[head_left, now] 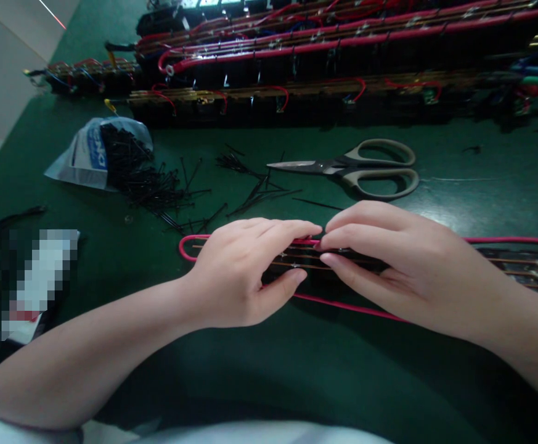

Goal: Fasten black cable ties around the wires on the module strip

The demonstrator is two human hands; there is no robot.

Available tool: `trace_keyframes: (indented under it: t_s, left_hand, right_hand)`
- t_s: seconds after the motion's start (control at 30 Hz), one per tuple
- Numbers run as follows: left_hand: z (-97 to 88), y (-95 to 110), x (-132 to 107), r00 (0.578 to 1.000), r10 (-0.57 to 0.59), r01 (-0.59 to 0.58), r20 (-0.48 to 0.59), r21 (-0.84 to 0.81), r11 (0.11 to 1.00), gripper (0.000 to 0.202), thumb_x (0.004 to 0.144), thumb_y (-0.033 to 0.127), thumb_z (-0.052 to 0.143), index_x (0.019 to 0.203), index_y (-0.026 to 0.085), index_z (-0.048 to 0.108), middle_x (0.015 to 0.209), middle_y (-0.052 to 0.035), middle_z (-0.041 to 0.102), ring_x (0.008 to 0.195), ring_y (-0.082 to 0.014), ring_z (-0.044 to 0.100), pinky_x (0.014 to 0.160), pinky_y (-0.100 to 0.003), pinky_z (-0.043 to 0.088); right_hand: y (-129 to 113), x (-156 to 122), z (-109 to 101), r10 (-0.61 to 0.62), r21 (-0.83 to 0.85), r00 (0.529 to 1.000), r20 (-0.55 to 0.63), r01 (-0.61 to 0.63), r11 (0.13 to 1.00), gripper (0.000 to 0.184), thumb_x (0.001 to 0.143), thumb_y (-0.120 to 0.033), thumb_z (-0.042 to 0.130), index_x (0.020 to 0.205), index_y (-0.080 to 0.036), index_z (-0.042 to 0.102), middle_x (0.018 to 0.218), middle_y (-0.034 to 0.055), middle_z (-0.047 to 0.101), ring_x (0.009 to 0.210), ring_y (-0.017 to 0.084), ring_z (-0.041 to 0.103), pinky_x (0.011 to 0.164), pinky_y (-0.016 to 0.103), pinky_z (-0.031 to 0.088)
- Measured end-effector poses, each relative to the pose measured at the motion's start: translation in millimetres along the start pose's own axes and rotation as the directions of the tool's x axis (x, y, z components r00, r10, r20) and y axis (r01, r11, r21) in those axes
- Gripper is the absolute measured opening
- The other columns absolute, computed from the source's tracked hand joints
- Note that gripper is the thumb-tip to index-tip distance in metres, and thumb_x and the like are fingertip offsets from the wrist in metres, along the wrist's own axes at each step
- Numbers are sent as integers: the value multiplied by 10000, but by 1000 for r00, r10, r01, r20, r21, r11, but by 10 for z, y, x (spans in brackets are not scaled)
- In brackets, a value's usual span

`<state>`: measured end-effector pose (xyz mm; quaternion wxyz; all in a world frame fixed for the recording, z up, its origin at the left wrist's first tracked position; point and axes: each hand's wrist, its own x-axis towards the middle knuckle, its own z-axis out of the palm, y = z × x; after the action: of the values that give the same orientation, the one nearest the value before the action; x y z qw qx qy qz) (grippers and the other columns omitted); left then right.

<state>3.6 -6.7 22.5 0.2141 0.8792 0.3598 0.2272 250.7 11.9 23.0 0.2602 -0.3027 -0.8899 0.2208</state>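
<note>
A long dark strip assembly [518,265] with thin copper wires and a looping pink cable [186,243] lies across the green table [296,364] in front of me. My left hand [241,271] curls over the strip's left part, fingers above and thumb below, gripping it. My right hand [389,259] meets it fingertip to fingertip, pinching at the strip and cable; what sits between the fingertips is too small to name.
Grey-handled scissors [356,168] lie just behind my hands. A plastic bag [90,151] spills black cable ties [158,185] at the back left. Several finished strips with red cables [342,43] are stacked along the far edge. A blurred-out object [32,277] sits at left.
</note>
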Motion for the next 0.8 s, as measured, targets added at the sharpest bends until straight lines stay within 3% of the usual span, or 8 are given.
trace_keyframes:
  t_s: [0.4, 0.8]
  left_hand:
    - [-7, -3, -17, 999, -24, 23, -25, -37, 999, 382, 1029, 225, 568, 1381, 89, 628, 1298, -81, 773, 1169, -189, 737, 1024, -299, 542]
    - [16, -36, -6, 999, 30, -30, -29, -11, 999, 344, 1036, 208, 550, 1329, 84, 680, 1277, -95, 790, 1160, -220, 751, 1004, -344, 573]
  right_hand:
    - [2, -3, -11, 5, -28, 1000, -14, -6, 1000, 172, 1049, -194, 551, 980, -211, 707, 949, 83, 758, 830, 209, 720, 688, 309, 564]
    - [3, -14, 30, 51, -126, 997, -58, -58, 990, 183, 1071, -204, 503, 983, -226, 663, 900, 62, 749, 786, 210, 716, 664, 317, 536]
